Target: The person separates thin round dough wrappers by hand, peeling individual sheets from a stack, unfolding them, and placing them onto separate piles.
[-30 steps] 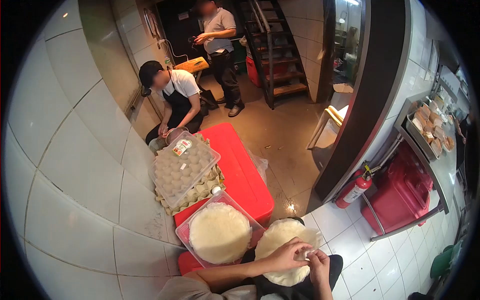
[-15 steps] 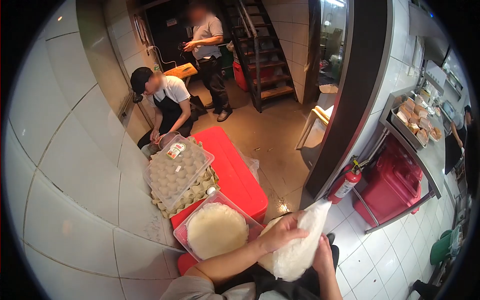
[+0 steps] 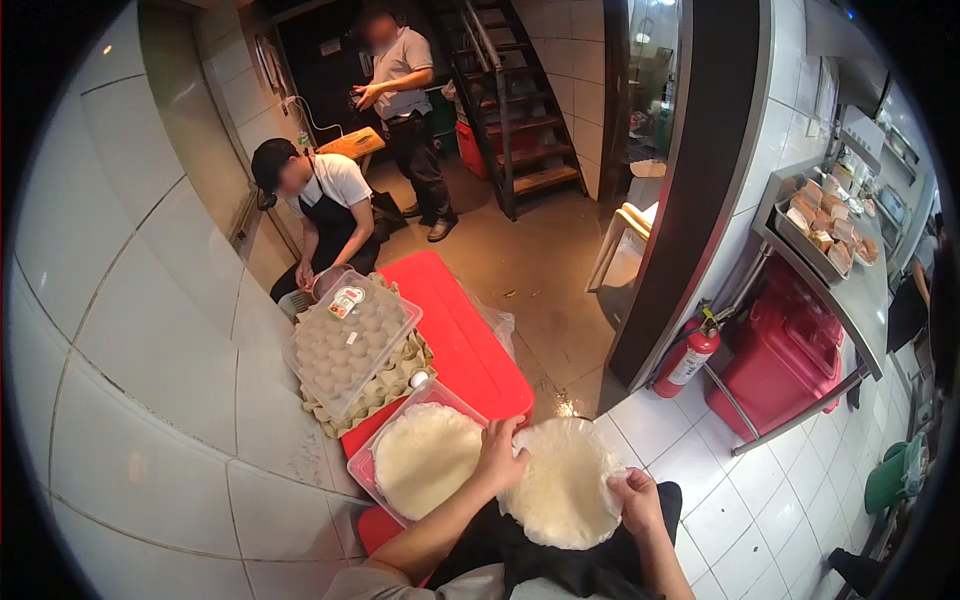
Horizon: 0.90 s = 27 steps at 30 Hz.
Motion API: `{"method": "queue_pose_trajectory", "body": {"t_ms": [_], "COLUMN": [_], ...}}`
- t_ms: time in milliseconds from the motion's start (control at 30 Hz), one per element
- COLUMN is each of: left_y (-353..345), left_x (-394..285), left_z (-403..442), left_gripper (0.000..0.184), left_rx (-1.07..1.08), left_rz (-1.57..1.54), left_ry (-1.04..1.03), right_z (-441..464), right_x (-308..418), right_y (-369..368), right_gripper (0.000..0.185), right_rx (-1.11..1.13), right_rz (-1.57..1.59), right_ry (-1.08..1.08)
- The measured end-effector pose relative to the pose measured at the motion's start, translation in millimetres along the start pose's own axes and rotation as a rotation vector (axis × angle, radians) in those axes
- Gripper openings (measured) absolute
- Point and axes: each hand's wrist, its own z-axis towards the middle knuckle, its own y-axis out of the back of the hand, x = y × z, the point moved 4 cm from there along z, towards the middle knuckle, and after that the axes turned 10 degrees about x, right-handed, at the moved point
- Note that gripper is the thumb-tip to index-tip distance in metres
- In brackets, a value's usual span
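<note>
A thin, round white wrapper sheet [image 3: 562, 485] with a ragged edge lies spread over my lap. My left hand [image 3: 500, 457] pinches its upper left edge. On the opposite side, my right hand [image 3: 637, 502] grips the rim between thumb and fingers. Beside my left forearm sits a clear plastic container [image 3: 362, 470] holding a pale round stack of similar wrappers [image 3: 425, 462]. Whether I hold one sheet or several layers cannot be made out.
A red cooler box [image 3: 465, 340] carries egg trays [image 3: 395, 375] under a clear plastic lid [image 3: 350, 340]. One person [image 3: 335, 200] sits bent over beyond it; another [image 3: 400, 90] stands behind. To the right are a fire extinguisher [image 3: 687, 360], a red bin [image 3: 775, 350] and a steel counter [image 3: 850, 300].
The wrapper sheet, bunched and lifted before, is now spread out flat. My left hand has moved left to its edge, and my right hand has come up onto the right rim.
</note>
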Motion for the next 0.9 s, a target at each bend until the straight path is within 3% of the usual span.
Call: {"method": "queue_pose_trajectory", "body": {"t_ms": [100, 200, 300, 500, 667, 733, 833, 867, 900], "left_y": [-6, -28, -37, -43, -35, -23, -37, -30, -41], "left_x": [-33, -75, -104, -96, -89, -97, -81, -82, -66], "left_z": [2, -6, -14, -15, -12, -10, -10, -12, -13], "left_gripper": [0.047, 0.053, 0.059, 0.046, 0.044, 0.047, 0.048, 0.047, 0.042], "left_rx": [0.095, 0.498, 0.554, 0.549, 0.544, 0.636, 0.595, 0.707, 0.67], "left_rz": [-0.021, -0.394, -0.395, -0.46, -0.387, -0.345, -0.6, -0.591, -0.686], "left_ry": [-0.194, -0.194, -0.314, -0.188, -0.199, -0.178, -0.247, -0.014, 0.024], "right_z": [4, 8, 14, 4, 10, 9, 2, 2, 0], "right_x": [4, 4, 5, 22, 9, 10, 19, 18, 17], "right_y": [-12, -19, -25, -41, -29, -31, -32, -29, -26], "right_gripper": [0.01, 0.011, 0.009, 0.005, 0.02, 0.022, 0.023, 0.022, 0.021], "right_rx": [0.04, 0.11, 0.269, 0.164, 0.214, 0.197, 0.15, 0.13, 0.102], "right_rz": [0.144, 0.153, 0.154, 0.161, 0.187, 0.182, 0.096, 0.033, -0.025], "right_ry": [0.008, 0.01, 0.096, 0.039, 0.06, 0.035, 0.017, 0.014, 0.001]}}
